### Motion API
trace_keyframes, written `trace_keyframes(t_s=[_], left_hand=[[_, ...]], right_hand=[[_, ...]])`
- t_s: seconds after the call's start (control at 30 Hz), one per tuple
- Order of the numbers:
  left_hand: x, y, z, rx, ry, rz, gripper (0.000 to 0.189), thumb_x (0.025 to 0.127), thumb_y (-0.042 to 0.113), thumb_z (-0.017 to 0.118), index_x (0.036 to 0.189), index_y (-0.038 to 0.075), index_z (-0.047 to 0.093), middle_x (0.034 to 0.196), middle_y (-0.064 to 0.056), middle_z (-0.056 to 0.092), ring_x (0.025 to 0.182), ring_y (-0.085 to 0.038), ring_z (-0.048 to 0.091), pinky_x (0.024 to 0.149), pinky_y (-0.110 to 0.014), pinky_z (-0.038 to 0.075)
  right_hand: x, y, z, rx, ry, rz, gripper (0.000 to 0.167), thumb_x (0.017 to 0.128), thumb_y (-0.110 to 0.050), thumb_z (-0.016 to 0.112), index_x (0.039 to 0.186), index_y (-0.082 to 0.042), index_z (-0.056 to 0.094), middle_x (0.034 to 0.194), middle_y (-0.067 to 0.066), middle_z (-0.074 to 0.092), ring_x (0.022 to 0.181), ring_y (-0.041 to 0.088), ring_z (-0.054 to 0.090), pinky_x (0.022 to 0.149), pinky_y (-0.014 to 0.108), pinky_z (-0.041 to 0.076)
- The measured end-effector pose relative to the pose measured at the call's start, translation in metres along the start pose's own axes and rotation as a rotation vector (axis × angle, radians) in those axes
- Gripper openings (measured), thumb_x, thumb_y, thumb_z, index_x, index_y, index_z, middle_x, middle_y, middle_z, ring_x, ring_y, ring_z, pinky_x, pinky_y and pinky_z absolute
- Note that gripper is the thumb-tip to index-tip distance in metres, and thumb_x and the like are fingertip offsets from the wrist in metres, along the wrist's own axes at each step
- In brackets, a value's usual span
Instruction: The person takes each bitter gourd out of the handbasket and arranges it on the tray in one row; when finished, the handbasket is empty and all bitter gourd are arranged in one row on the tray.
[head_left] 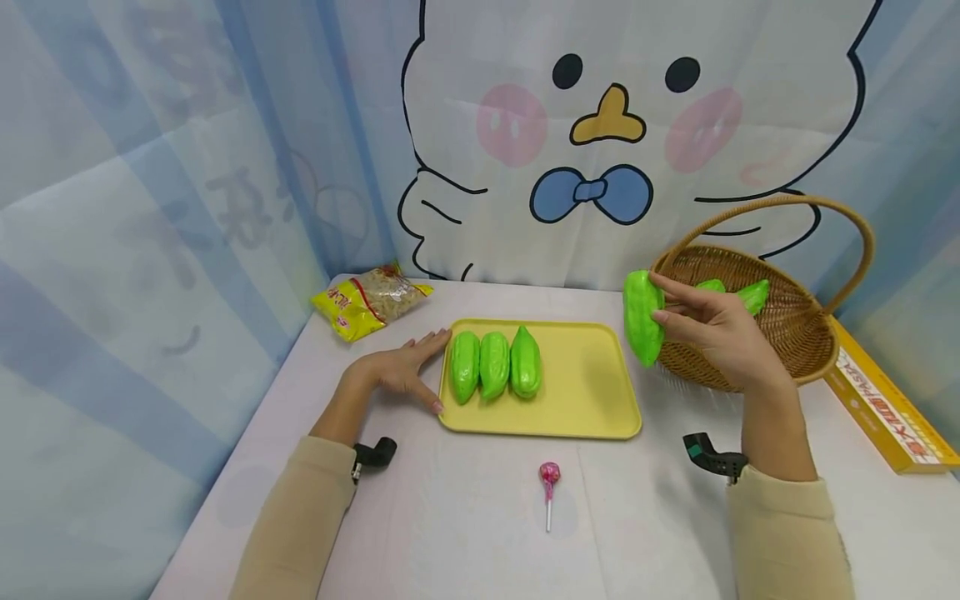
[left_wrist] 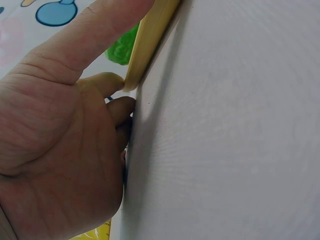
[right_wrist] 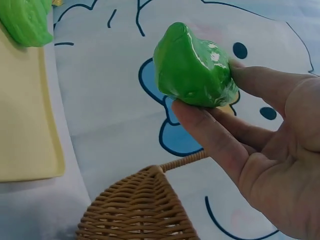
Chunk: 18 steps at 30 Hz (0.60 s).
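My right hand (head_left: 720, 329) pinches a glossy green oblong piece (head_left: 642, 318), ridged like a melon or gourd, between thumb and fingers. It is held upright in the air between tray and basket; the right wrist view shows the same green piece (right_wrist: 192, 70) end-on. On the left half of the yellow tray (head_left: 581, 375), three similar green pieces (head_left: 494, 367) stand side by side in a row. My left hand (head_left: 393, 371) has its fingers spread, with thumb and fingertips at the tray's left edge. More green pieces (head_left: 753, 296) lie in the wicker basket (head_left: 795, 333), partly hidden by my right hand.
A yellow snack bag (head_left: 367, 302) lies at the back left corner. In front of the tray is a pink-wrapped lollipop (head_left: 550, 475). Beside the basket lies a long yellow box (head_left: 892, 408). A printed curtain (head_left: 517, 233) hangs close behind the white table (head_left: 465, 508).
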<state>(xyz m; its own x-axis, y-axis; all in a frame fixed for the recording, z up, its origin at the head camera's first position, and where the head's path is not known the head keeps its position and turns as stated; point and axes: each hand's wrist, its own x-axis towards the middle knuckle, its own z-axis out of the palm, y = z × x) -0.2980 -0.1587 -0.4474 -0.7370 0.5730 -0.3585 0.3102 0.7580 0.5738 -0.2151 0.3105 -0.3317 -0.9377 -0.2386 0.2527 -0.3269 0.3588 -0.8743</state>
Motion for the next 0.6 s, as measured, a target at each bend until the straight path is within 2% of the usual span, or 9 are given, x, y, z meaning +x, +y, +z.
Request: trace_keyframes(t_s=[0.13,0.27,0.47,0.6], left_hand=[[0.0,0.0,0.0,0.002,-0.002,0.004,0.142,0.067,0.062,0.091,0.169,0.03,-0.002,0.177,0.003,-0.005,0.163,-0.031,-0.007,0.132,-0.057,-0.001],[0.001,-0.001,0.0,-0.002,0.003,-0.003,0.142,0.067,0.062,0.092,0.169,0.031,-0.002,0.177,0.003,-0.004,0.163,-0.033,-0.006,0.131,-0.059,0.0],[0.001,-0.001,0.0,-0.013,-0.004,-0.003,0.143,0.066,0.062,0.092,0.169,0.03,-0.002,0.177,0.003,-0.005,0.163,-0.032,-0.007,0.132,-0.057,-0.001],[0.001,-0.001,0.0,-0.01,-0.003,0.001,0.143,0.066,0.062,0.092,0.169,0.03,-0.002,0.177,0.003,-0.005,0.163,-0.031,-0.007,0.132,-0.057,-0.001]], right_hand=[[0.005,0.003,0.013,-0.039,0.002,-0.023,0.053,0.101,-0.005,0.066,0.152,-0.009,0.053,0.099,-0.001,0.074,0.088,0.007,0.069,0.069,0.019,0.059],[0.011,0.008,0.027,-0.04,-0.029,-0.002,0.053,0.101,-0.008,0.067,0.153,-0.011,0.054,0.103,0.004,0.074,0.087,0.006,0.068,0.067,0.02,0.057],[0.021,0.022,0.047,-0.034,-0.093,0.017,0.053,0.103,-0.01,0.065,0.154,-0.011,0.052,0.12,0.019,0.066,0.094,0.005,0.069,0.077,0.025,0.064],[0.026,0.031,0.058,-0.027,-0.131,0.029,0.054,0.103,-0.011,0.065,0.155,-0.01,0.05,0.12,0.026,0.065,0.092,0.007,0.069,0.079,0.03,0.065]])
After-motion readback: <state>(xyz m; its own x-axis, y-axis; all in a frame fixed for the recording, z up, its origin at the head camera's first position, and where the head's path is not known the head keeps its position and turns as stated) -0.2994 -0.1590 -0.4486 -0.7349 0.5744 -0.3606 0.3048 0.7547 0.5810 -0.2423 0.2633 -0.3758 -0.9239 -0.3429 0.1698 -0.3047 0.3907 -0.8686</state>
